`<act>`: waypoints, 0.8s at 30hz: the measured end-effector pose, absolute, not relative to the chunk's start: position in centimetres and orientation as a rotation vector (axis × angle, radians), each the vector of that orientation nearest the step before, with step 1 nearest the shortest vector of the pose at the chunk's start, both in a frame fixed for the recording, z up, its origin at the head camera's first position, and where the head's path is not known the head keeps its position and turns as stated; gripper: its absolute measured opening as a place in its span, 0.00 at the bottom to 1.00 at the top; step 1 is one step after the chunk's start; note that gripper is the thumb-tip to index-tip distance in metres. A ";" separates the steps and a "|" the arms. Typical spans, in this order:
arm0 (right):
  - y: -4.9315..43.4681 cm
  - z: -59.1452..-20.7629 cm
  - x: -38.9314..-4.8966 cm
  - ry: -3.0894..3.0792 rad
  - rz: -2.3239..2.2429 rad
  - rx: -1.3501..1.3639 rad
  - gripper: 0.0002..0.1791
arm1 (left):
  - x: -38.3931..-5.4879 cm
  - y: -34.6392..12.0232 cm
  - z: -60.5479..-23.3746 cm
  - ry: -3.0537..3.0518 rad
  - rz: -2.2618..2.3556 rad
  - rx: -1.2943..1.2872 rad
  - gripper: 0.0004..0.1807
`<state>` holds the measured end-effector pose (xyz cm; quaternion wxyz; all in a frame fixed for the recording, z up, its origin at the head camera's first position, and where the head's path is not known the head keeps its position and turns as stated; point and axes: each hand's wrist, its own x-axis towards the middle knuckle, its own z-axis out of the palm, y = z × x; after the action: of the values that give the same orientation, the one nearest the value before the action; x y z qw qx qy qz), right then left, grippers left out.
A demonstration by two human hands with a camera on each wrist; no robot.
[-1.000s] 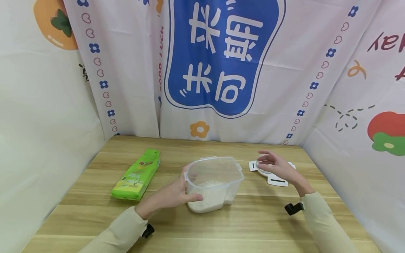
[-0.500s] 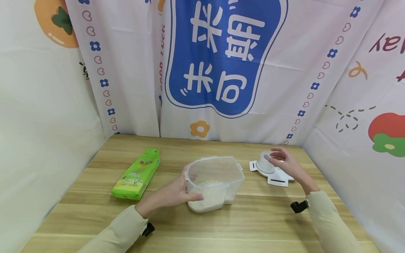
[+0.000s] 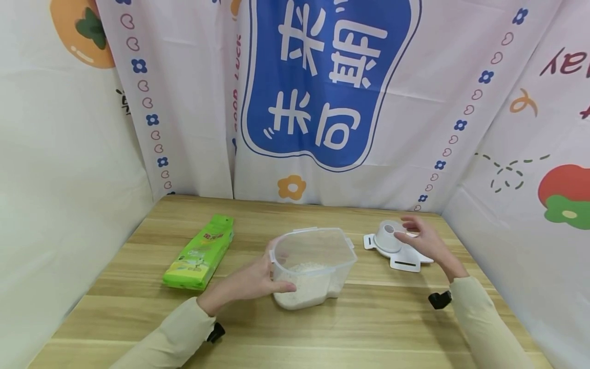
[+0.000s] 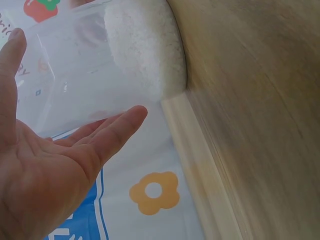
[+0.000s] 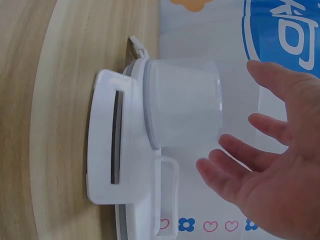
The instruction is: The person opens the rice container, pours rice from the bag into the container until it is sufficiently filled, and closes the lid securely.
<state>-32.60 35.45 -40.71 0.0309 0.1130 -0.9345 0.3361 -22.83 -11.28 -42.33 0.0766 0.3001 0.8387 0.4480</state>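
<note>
A clear plastic storage container (image 3: 341, 279) stands open-topped on the table, with white rice (image 3: 304, 289) in its lower part. At its left end is my left hand (image 3: 251, 279), thumb along the near side and fingers behind; in the left wrist view those fingers (image 4: 117, 132) look straight against the wall. To the right lies a white lid (image 3: 405, 259) with slotted latch flaps. A translucent cup (image 5: 182, 105) stands on the lid, its narrower end up. Beside that cup hovers my right hand (image 3: 426, 241), fingers spread and slightly bent, apart from it and holding nothing.
A bright green packet (image 3: 200, 256) lies on the left of the wooden table (image 3: 295, 338). Printed cloth (image 3: 198, 128) hangs behind the table and along both sides. A black device (image 3: 440, 300) is fixed at the right wrist, another (image 3: 215, 333) at the left.
My right hand has drawn away from the cup to the right, so the cup shows fully now. The left hand and the container have stayed in place.
</note>
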 end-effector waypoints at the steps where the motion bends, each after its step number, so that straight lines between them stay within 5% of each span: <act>1: 35.5 -40.8 -32.6 -2.888 1.018 0.357 0.39 | -22.8 -11.3 -42.3 2.518 1.338 0.900 0.61; 24: 36.5 -43.3 -34.1 -2.980 0.693 0.487 0.48 | -22.7 -11.3 -42.3 2.520 1.342 0.868 0.60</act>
<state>-34.14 36.49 -43.32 0.0219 0.1573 -0.9617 0.2235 -22.66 -11.33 -42.28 0.0790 0.2900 0.8419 0.4483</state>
